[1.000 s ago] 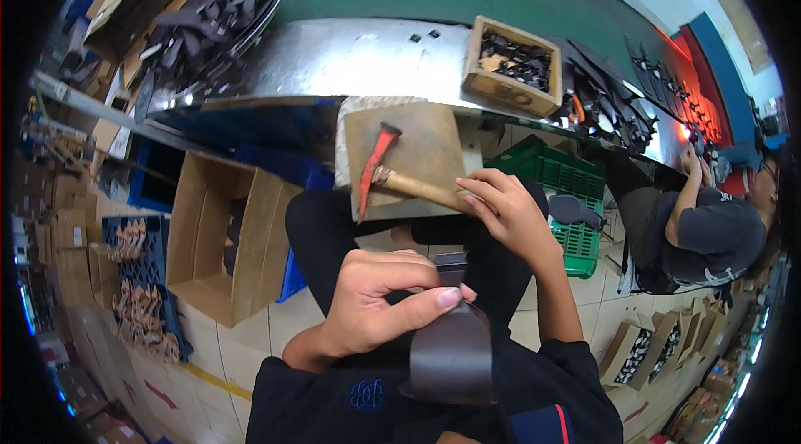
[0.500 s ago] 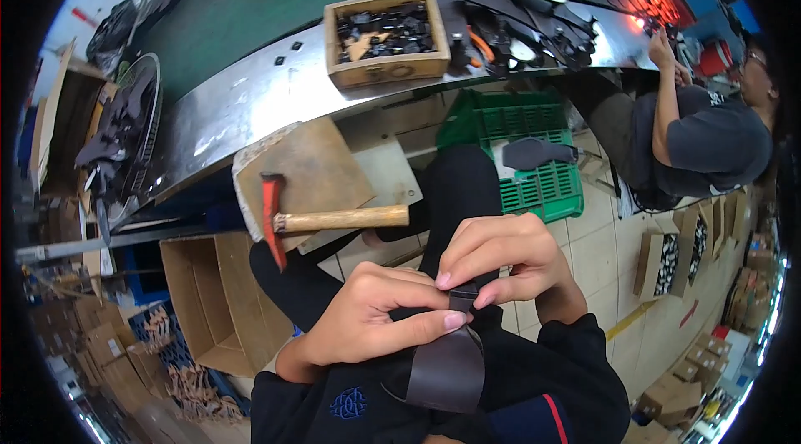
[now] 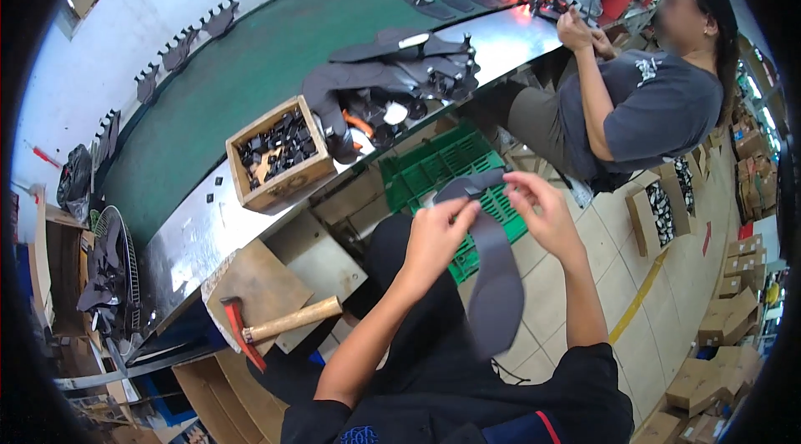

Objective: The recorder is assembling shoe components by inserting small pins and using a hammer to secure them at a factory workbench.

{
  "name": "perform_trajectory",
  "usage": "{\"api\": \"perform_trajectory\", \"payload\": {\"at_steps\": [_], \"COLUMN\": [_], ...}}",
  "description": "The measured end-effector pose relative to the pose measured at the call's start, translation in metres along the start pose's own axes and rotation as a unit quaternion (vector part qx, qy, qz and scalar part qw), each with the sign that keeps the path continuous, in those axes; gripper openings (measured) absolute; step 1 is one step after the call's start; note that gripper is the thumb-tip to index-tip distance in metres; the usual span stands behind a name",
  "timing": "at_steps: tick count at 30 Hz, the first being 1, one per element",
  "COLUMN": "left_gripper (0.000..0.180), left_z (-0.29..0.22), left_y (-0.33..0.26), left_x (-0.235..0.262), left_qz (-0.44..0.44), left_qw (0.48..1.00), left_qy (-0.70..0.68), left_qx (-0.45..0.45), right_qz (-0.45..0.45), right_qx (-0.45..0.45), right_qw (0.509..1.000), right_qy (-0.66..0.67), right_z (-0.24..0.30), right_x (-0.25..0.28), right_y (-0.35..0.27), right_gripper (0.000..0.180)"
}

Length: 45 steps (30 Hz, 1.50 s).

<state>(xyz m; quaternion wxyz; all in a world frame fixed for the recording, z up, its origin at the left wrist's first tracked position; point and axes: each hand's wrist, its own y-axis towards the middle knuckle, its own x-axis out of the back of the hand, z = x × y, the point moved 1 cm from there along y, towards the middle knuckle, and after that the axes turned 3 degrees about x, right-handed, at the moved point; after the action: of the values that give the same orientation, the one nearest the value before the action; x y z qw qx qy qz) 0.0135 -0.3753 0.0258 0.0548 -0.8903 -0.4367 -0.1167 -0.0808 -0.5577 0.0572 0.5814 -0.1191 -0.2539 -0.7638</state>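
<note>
My left hand pinches a flat dark leather-like strap piece near its narrow end. Its broad rounded end hangs down in front of my lap. A curved dark band shows just beyond my left fingers, over the green crate; whether it belongs to the same piece I cannot tell. My right hand is lifted to the right, fingers bent and apart, with fingertips close to the band's right end. Left of my knees, a red-headed hammer with a wooden handle rests on a square board.
A wooden box of small black parts stands on the metal bench edge. Dark strap pieces lie heaped beside it. At the right, a co-worker handles parts under red light. Open cardboard boxes stand on the tiled floor.
My view has swung right and the scene has shifted. Both hands moved away from my lap toward the crate and apart from each other. The strap piece now hangs extended from my left hand.
</note>
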Motion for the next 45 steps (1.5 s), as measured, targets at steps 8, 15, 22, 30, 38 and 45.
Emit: {"api": "perform_trajectory", "payload": {"at_steps": [8,15,22,30,38,45], "left_gripper": [0.051,0.044,0.067,0.062,0.048,0.054], "left_z": [0.142,0.058,-0.056,-0.041,-0.021,-0.036], "left_y": [0.046,-0.036,-0.056,-0.086,-0.163,-0.173], "left_x": [-0.029,0.001,0.121,0.181,0.210,0.230], "left_qz": [-0.086,-0.045,-0.301,-0.325,-0.349,-0.463], "left_qw": [0.975,0.988,0.878,0.905,0.904,0.794], "left_qy": [0.189,0.126,0.325,0.237,0.236,0.393], "left_qx": [0.076,-0.078,-0.180,-0.139,-0.071,-0.011], "right_qz": [-0.103,0.026,-0.056,0.203,0.268,0.002], "right_qx": [0.164,0.136,0.315,0.210,0.279,0.242], "right_qw": [0.974,0.924,0.944,0.877,0.847,0.964], "right_qy": [-0.119,-0.357,-0.082,-0.381,-0.364,-0.110], "right_z": [-0.042,-0.105,0.118,0.031,0.026,0.106], "right_x": [-0.030,-0.046,-0.086,-0.158,-0.184,-0.175], "right_y": [0.215,0.357,0.290,0.266,0.253,0.267], "right_gripper": [0.026,0.027,0.022,0.050,0.040,0.013]}}
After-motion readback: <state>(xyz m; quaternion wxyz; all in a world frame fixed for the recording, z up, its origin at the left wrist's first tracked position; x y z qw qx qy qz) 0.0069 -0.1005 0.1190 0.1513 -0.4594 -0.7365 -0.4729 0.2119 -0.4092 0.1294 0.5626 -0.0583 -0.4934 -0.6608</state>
